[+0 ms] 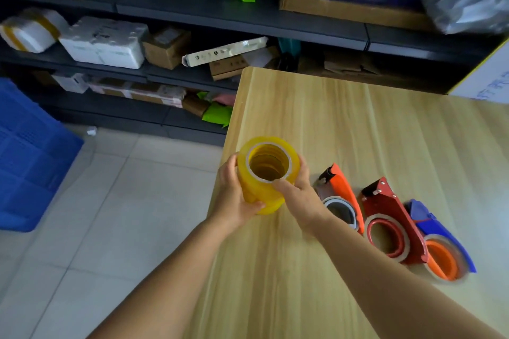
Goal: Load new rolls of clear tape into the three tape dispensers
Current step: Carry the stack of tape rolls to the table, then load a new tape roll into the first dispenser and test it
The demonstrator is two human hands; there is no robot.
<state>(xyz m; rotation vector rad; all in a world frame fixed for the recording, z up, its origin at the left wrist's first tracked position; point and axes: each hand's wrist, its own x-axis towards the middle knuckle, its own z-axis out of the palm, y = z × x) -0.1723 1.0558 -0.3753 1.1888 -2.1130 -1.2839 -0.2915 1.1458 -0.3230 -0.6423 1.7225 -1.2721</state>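
Both hands clasped a yellowish stack of tape rolls (265, 173) above the table's (344, 124) left edge: the left hand (234, 195) curled around its side, the right hand (300, 195) gripping the top rim. At four o'clock lay three dispensers: orange (340, 187), red (391, 209), blue (438, 228). Cluttered shelves (220, 11) stood at twelve, a blue crate (30, 151) at nine.

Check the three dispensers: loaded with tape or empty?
Empty: orange dispenser, red dispenser and blue dispenser show bare hubs or cores, no tape.
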